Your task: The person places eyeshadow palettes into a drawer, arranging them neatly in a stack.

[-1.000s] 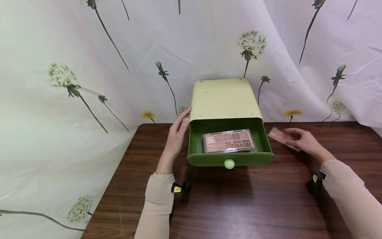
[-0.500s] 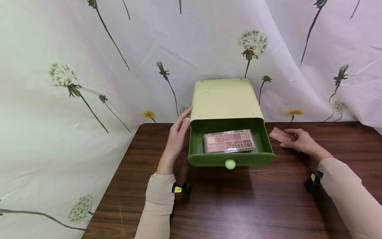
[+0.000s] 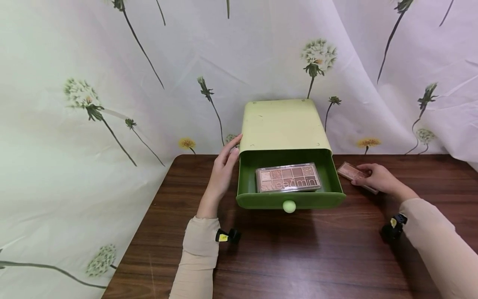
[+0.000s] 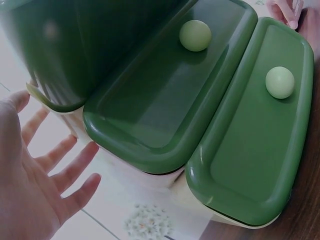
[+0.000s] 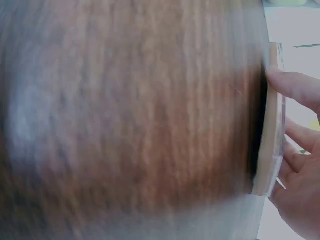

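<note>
A cream drawer cabinet point(image 3: 285, 124) with green drawers stands against the back cloth. Its top drawer point(image 3: 257, 201) is pulled out, and a clear-lidded eyeshadow palette point(image 3: 287, 177) lies inside it. My left hand point(image 3: 222, 168) rests against the cabinet's left side with fingers spread, as the left wrist view also shows. Right of the cabinet, my right hand point(image 3: 379, 178) pinches a second, smaller eyeshadow palette point(image 3: 349, 170), thumb at its near edge point(image 5: 272, 125) and fingers on the far side. This palette lies flat, close over the table, partly hidden by the hand.
Two lower drawers, the middle one point(image 4: 165, 100) and the bottom one point(image 4: 250, 145), are closed and have round pale knobs. The dark wooden table point(image 3: 280, 257) runs under everything. A dandelion-print cloth point(image 3: 157, 62) hangs behind and along the left.
My right thumb has shifted from the top of the small palette to its near edge. The left hand, cabinet and drawer palette have kept their places; the head view has shifted slightly.
</note>
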